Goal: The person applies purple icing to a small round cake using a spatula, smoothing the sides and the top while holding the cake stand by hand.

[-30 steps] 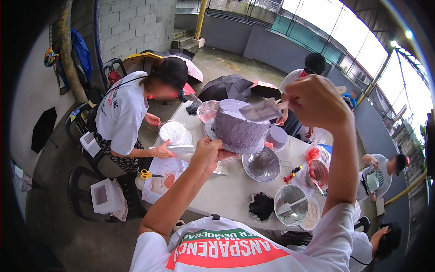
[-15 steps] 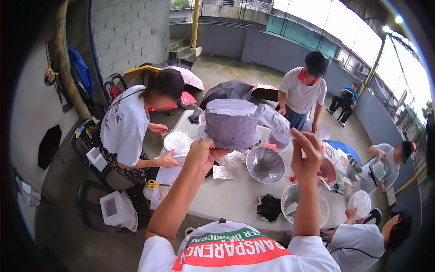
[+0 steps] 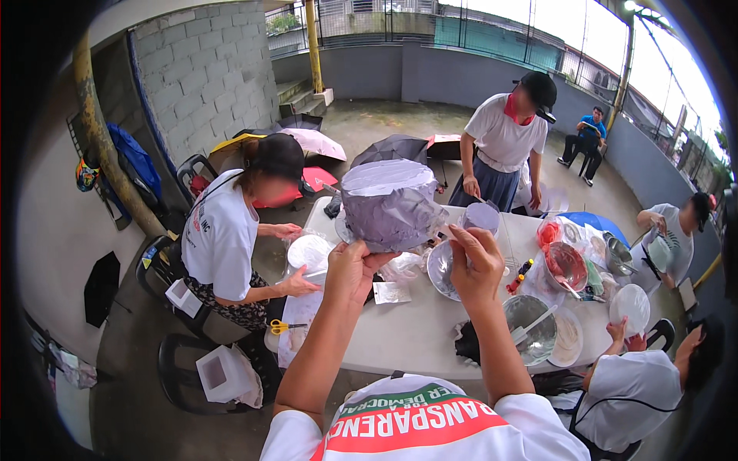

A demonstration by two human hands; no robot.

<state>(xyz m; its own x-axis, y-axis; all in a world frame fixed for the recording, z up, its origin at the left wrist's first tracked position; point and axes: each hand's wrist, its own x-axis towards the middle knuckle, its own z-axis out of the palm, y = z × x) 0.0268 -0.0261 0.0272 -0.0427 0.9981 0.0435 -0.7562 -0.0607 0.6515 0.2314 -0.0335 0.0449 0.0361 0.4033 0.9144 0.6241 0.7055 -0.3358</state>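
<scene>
A lilac-frosted round cake [image 3: 384, 200], its sides roughly coated, is held up above the table on a board. My left hand [image 3: 357, 265] grips it from underneath at the front. My right hand [image 3: 473, 257] pinches a flat scraper [image 3: 438, 227] smeared with lilac icing, its blade against the right side of the cake. The exact shape of the blade is hard to make out. Below my hands sit a metal bowl [image 3: 439, 273] and, to the right, a larger bowl [image 3: 538, 346] with a white spatula in it.
The white table [image 3: 384, 338] carries a red-smeared bowl [image 3: 565, 269], scissors [image 3: 284, 327] and bottles [image 3: 520, 276]. A co-worker [image 3: 219, 238] works at left, another [image 3: 500, 146] behind, two [image 3: 630, 392] [image 3: 665, 246] at right. Umbrellas [image 3: 323, 146] lie behind; a chair [image 3: 184, 369] stands lower left.
My right hand has come down from above the cake to its right side, bringing the scraper onto it. My left hand still holds the cake, which now sits lower over the table.
</scene>
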